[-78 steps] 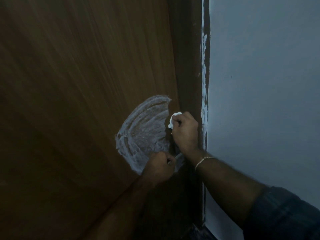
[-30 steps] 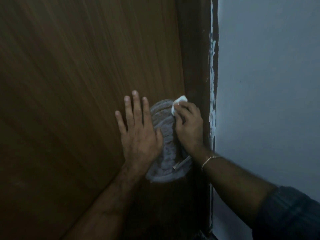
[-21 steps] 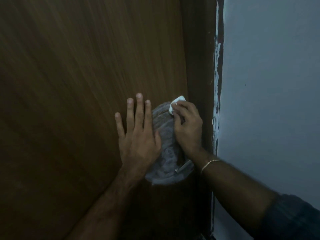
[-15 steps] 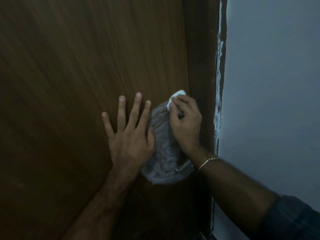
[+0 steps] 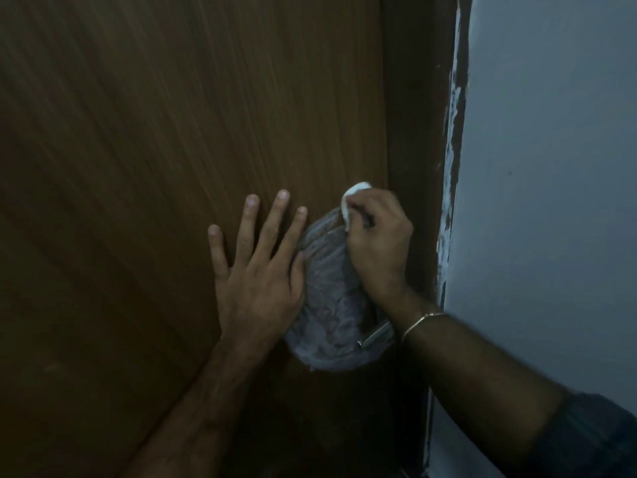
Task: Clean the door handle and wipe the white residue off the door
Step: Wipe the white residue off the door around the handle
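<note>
A brown wooden door point(image 5: 155, 167) fills the left of the view. A greyish-white smeared patch of residue point(image 5: 327, 298) sits near its right edge. My right hand point(image 5: 379, 243) is shut on a small white cloth point(image 5: 351, 198) and presses it on the door at the top of the patch. My left hand point(image 5: 258, 270) lies flat on the door with fingers spread, just left of the patch. A bit of metal door handle point(image 5: 375, 334) shows under my right wrist; the rest of it is hidden.
A dark door frame point(image 5: 413, 115) runs down the right side of the door. White paint smears point(image 5: 451, 115) line its edge beside a pale grey wall point(image 5: 551, 167). A thin bangle point(image 5: 420, 322) circles my right wrist.
My left hand left the handle and now lies flat on the door. The residue has shrunk from a wide bright smear to a dimmer, narrower patch. My right hand has shifted slightly up.
</note>
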